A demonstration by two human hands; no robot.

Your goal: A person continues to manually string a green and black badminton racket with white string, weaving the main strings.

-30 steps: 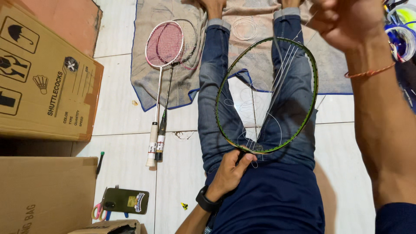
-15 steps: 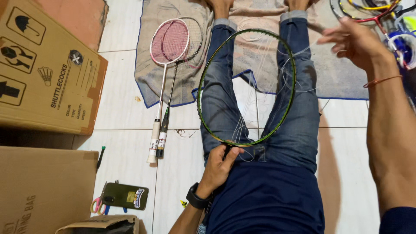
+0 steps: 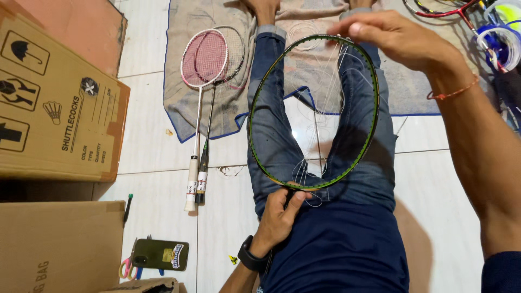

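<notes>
We are holding a green-and-black racket frame point(image 3: 374, 108) at the centre of the frame, above our jeans-clad legs point(image 3: 274, 135), which are stretching out toward the top edge.

Left hand point(image 3: 279, 217), lower centre: its grip is clenching around the frame's throat where the hoop is narrowing. A dark watch point(image 3: 251, 256) is sitting on that wrist.

Right hand point(image 3: 396, 38), upper right: its fingers are pinching together at the top rim of the hoop, where loose white string point(image 3: 317, 135) is running down through the hoop and curling near the throat. We cannot tell whether the fingers are gripping string or rim. A thin red wristband point(image 3: 453, 91) is circling that wrist.

Other items on the tiled floor point(image 3: 152, 135):
- A grey towel point(image 3: 179, 81) is lying across the upper middle, under our legs.
- A pink-strung white racket point(image 3: 203, 59) and a dark racket point(image 3: 233, 46) are lying side by side, heads on the towel, handles pointing down-frame.
- Cardboard boxes point(image 3: 54, 108) are stacking up along the left edge.
- A dark green phone point(image 3: 160, 254) is lying at the lower left, with scissors point(image 3: 127, 267) just beside it.
- More rackets and string reels point(image 3: 499, 38) are crowding the upper right corner.
</notes>
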